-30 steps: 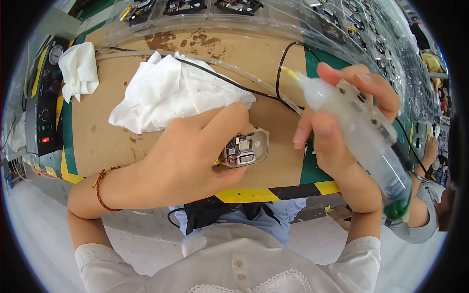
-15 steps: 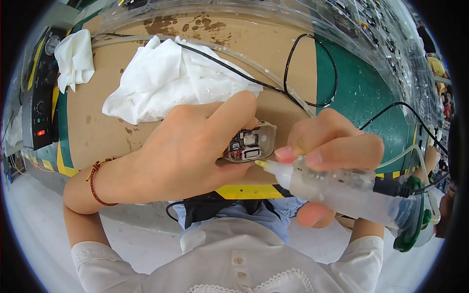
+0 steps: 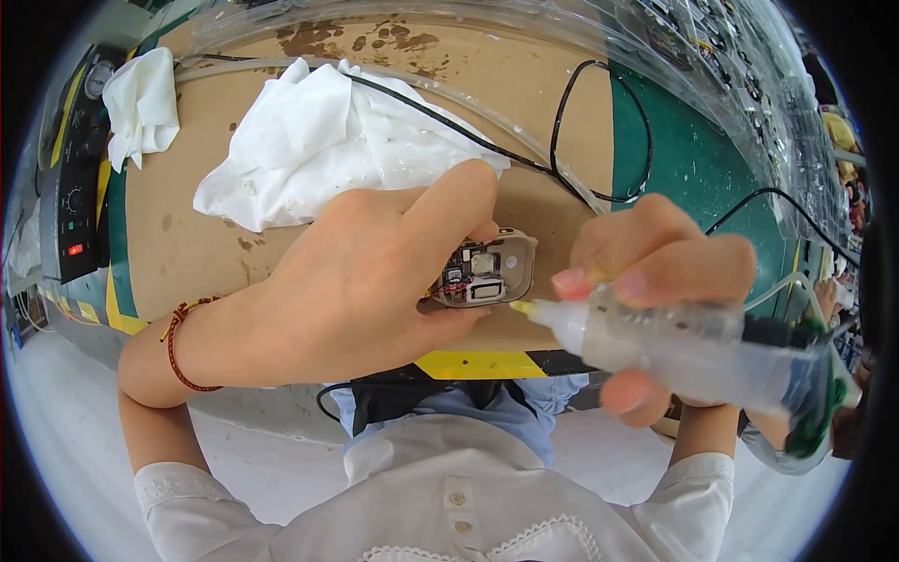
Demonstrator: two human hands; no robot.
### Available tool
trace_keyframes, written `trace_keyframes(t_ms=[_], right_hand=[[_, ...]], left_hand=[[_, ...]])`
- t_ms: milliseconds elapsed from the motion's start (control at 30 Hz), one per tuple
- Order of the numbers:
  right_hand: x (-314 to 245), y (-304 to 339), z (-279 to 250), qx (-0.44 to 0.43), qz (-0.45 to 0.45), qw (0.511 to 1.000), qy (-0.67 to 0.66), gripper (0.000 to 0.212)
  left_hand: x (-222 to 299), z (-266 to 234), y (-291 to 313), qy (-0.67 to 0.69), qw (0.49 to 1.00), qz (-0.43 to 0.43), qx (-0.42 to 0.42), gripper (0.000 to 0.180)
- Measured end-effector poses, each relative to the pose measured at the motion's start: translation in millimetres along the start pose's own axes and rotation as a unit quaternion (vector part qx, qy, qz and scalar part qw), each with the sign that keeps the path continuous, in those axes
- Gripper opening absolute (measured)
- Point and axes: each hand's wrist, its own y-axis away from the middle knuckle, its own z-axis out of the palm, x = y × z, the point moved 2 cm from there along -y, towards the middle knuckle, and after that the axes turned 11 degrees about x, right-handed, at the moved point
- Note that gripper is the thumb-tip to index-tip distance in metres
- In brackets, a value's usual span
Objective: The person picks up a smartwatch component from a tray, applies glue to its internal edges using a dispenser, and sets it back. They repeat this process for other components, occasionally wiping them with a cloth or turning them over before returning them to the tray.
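Observation:
My left hand pinches a small rounded grey casing between thumb and fingers. Its hollow faces up and shows a circuit board, thin red wires and a pale rectangular part; my fingers cover its left end. My right hand is wrapped round a clear dispensing syringe, which holds a whitish filling and lies tilted, its back end toward the lower right. The syringe's yellow tip is just beside the casing's lower right edge. A green cap sits at the syringe's back end, slightly blurred.
Beyond my left hand lies a crumpled white cloth, with a black cable across it. Another cloth hangs by a black control box with a gauge. Clear plastic trays line the far right. Yellow-black tape marks the near edge.
My right hand has drawn the syringe to the right, so its tip has left the casing's lower edge. The left hand keeps hold of the casing, nearly still.

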Motion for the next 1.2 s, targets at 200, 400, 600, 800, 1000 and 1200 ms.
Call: trace_keyframes(t_ms=[200, 400, 600, 800, 1000, 1200], right_hand=[[8, 8, 1, 0.154, 0.061, 0.983, -0.084, 0.054], [2, 11, 5, 0.151, 0.069, 0.984, -0.069, 0.054], [1, 11, 6, 0.144, -0.011, 0.989, -0.027, 0.054], [5, 1, 7, 0.167, -0.113, 0.979, -0.026, 0.040], [4, 4, 14, 0.204, -0.102, 0.971, -0.069, 0.034], [3, 4, 9, 0.105, -0.150, 0.983, -0.018, 0.051]], left_hand=[[-1, 1, -2, 0.023, 0.999, -0.019, -0.024, 0.045], [2, 2, 0, 0.031, 0.999, -0.009, -0.018, 0.045], [1, 4, -1, 0.052, 0.998, -0.011, -0.019, 0.043], [7, 2, -1, 0.010, 0.998, 0.055, 0.000, 0.041], [5, 5, 3, 0.025, 0.993, 0.117, 0.016, 0.039], [1, 7, 3, 0.024, 0.983, 0.182, 0.018, 0.037]])
